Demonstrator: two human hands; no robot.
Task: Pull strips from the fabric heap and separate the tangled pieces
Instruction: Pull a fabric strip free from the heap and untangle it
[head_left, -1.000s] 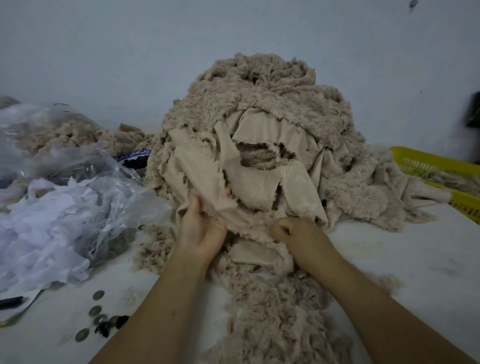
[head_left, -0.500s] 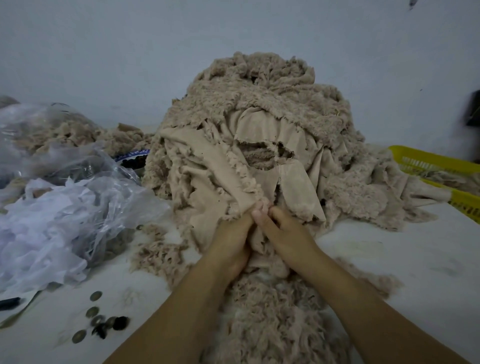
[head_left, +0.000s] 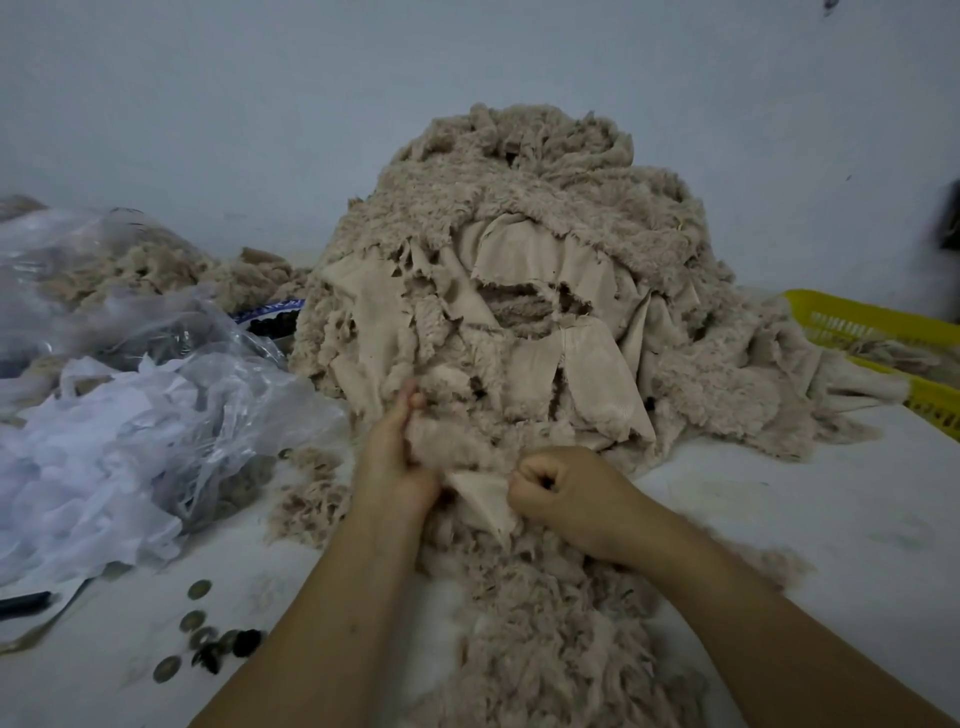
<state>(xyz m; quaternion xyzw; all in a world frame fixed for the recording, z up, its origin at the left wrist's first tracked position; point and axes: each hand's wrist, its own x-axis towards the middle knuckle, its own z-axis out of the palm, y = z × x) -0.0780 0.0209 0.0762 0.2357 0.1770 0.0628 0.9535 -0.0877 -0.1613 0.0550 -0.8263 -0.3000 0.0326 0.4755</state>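
Nearest, a trail of loose fluff (head_left: 545, 649) is lying on the desk (head_left: 831, 545) between the two forearms. It is probably being dropped there so that freed pieces are not mixing back into the heap. To its left a few small round discs (head_left: 208, 639) are sitting on the desk; whether they are buttons or coins I cannot tell.

Just beyond, both hands are working at the foot of the heap. The left grip (head_left: 395, 457) is curling round a fleecy clump with the thumb pointing up, seemingly anchoring the tangle. The right grip (head_left: 566, 493) is closing into a fist and pinching the edge of a strip (head_left: 483, 499), whose smooth backing is showing between the two hands. Holding the two that close together is likely giving short, controlled tugs rather than dragging the whole pile over.

Behind them the heap (head_left: 519, 312) is rising tall in the middle of the desk, with flat backing flaps hanging among the fleece; most of it is looking unsorted. A clear bag (head_left: 130, 389) of white scraps is slumping at the left. A yellow basket (head_left: 857, 332) is waiting at the far right, partly under the heap's edge, and a pale wall is closing off the view.
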